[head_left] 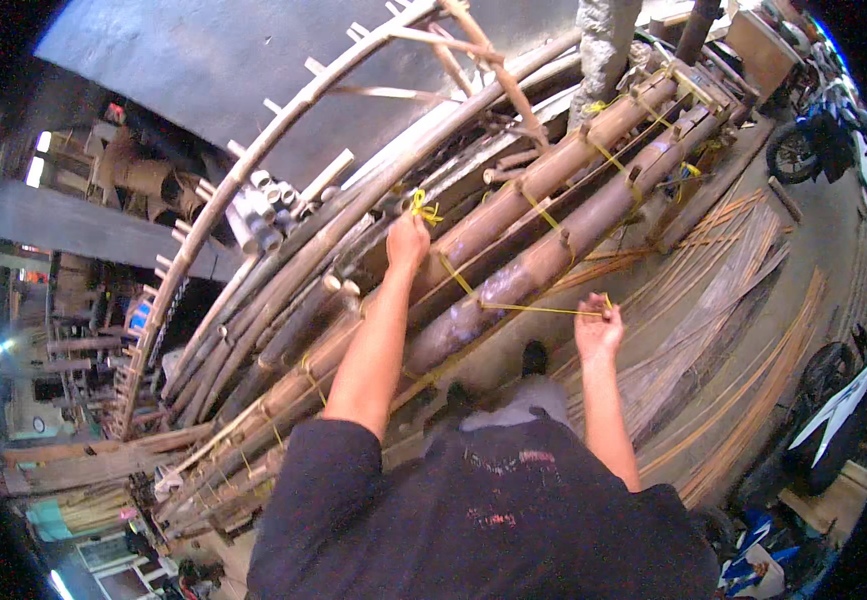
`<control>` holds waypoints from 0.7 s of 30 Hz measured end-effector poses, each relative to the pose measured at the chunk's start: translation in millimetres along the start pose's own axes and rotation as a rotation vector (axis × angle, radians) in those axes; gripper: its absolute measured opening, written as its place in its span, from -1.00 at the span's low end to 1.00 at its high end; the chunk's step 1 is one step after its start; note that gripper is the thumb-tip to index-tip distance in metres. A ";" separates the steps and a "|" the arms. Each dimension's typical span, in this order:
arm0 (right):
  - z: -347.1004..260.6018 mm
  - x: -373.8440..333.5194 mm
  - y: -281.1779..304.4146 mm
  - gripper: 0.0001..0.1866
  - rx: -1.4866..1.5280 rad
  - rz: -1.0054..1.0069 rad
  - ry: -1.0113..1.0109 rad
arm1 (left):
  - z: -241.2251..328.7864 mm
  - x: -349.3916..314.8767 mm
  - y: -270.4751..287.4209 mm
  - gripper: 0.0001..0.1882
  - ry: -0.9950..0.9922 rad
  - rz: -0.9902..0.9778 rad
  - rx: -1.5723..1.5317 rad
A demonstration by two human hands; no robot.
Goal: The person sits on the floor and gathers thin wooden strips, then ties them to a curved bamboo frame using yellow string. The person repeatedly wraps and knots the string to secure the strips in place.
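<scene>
Two thick brown bamboo poles lie side by side, slanting from lower left to upper right: a far pole [555, 172] and a near pole [593, 222]. Yellow cord [533, 309] crosses both poles and stretches in a straight line off the near one to my right hand [596, 328], whose fingers are closed on it. My left hand [408, 243], on the far side of the poles, is closed around a looped bundle of yellow cord [425, 208]. More yellow lashings circle the poles farther up and lower down.
A curved bamboo ladder [278, 118] leans along the grey wall at left. Cut pipes [263, 200] and long poles [308, 245] lie beyond the lashed pair. Split bamboo strips [773, 375] spread across the floor at right, near a motorcycle wheel [791, 152]. A rough post [601, 60] stands behind.
</scene>
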State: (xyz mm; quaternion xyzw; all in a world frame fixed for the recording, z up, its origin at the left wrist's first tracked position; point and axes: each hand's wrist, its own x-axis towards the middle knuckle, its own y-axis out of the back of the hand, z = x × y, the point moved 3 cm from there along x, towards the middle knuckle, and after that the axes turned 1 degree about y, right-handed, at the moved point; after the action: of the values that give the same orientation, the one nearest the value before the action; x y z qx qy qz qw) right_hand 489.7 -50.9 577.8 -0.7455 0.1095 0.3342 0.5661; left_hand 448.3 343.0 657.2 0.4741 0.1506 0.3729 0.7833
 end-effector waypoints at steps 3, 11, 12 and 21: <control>34.7 -47.6 44.1 -0.41 -0.248 0.152 -0.179 | -2.3 -20.1 46.2 -0.60 -0.120 -0.121 -0.108; 243.6 -171.8 36.5 -0.51 -0.234 -0.228 -0.840 | -69.9 -188.2 129.5 -0.62 -0.086 -0.407 0.103; 253.7 -183.8 1.2 -0.63 -0.406 -0.114 -0.369 | -91.7 -187.9 118.7 -0.48 0.010 -0.463 0.130; 345.6 -142.3 -172.1 -0.33 -2.514 -1.275 0.642 | -101.0 -180.2 98.1 -0.61 -0.098 -0.205 -0.162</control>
State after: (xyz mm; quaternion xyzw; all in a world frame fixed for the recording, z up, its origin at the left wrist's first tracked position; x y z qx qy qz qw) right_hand 346.5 293.1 752.2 -0.7033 -0.4761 -0.2756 -0.4504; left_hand 223.6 302.4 668.9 0.4092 0.1294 0.2780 0.8594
